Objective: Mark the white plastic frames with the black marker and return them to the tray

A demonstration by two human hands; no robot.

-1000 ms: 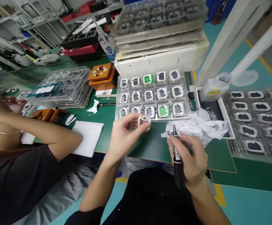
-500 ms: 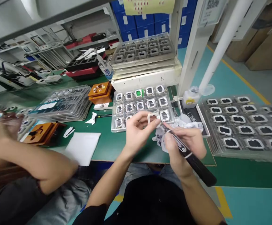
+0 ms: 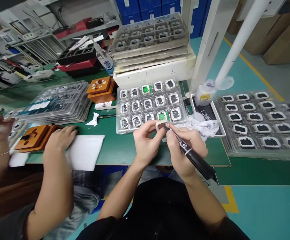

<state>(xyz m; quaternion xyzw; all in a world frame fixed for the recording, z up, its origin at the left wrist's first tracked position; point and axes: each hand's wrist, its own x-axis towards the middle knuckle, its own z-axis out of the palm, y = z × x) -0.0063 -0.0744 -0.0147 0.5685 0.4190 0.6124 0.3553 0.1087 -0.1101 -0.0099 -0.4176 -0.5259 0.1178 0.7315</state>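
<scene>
Between its thumb and fingers my left hand point(image 3: 147, 143) pinches a small pale square frame point(image 3: 161, 123), tilted up. A thick black marker point(image 3: 193, 156) is gripped in my right hand point(image 3: 184, 150), its tip touching or very near the frame's right side; the exact contact is too small to make out. Just beyond both hands lies a clear tray point(image 3: 142, 107) of white-rimmed dark pieces, with green showing in two of its pockets. A crumpled, stained white cloth point(image 3: 202, 125) lies beside my right hand, partly behind it.
Stacked trays of frames stand right point(image 3: 257, 121), left point(image 3: 57, 103) and behind point(image 3: 149, 36). An open white box point(image 3: 221, 128) holds a bottle point(image 3: 204, 93). Orange fixtures point(image 3: 101, 90) and a white sheet point(image 3: 86, 151) lie left. A co-worker's arm point(image 3: 58, 173) rests near the sheet.
The view has shifted slightly. The frame is now tilted more upright, with the marker closer against it. The co-worker's near arm has swung forward, its hand now beside the orange fixture.
</scene>
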